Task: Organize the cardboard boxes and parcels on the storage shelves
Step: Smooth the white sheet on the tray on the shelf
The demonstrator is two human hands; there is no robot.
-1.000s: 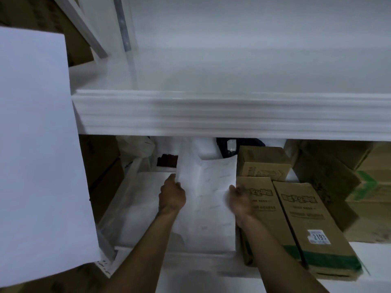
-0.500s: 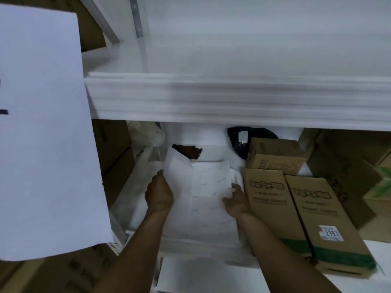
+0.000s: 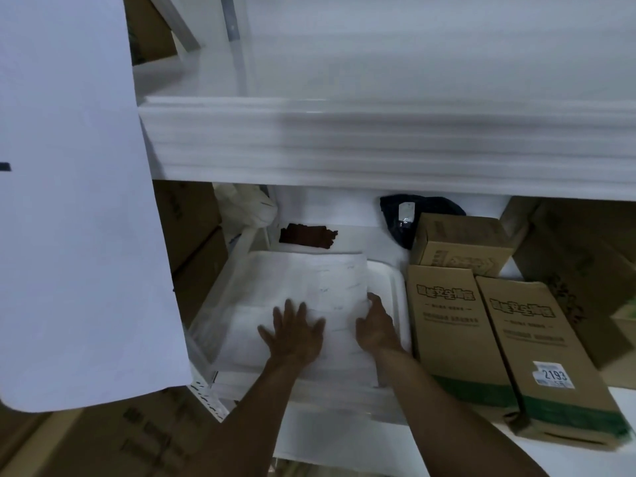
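A flat white parcel (image 3: 327,287) lies on a stack of white packets on the lower shelf (image 3: 344,438), left of the cardboard boxes. My left hand (image 3: 292,335) rests flat on the parcel's near left part, fingers spread. My right hand (image 3: 377,327) is at the parcel's right edge, fingers curled against it. Two long brown boxes lie side by side to the right: one (image 3: 454,335) next to the parcel, one with a "2193" label (image 3: 547,359) further right. A smaller brown box (image 3: 461,242) stands behind them.
A thick white upper shelf (image 3: 378,142) overhangs the space. A large white sheet (image 3: 69,201) hangs at the left. A dark bag (image 3: 406,215) and a brown scrap (image 3: 306,237) lie at the back. More cardboard boxes (image 3: 578,270) fill the right; others stand left (image 3: 192,228).
The parcel, held tilted up by both hands, has been laid flat on the stack. My left hand has opened and now presses on top of it.
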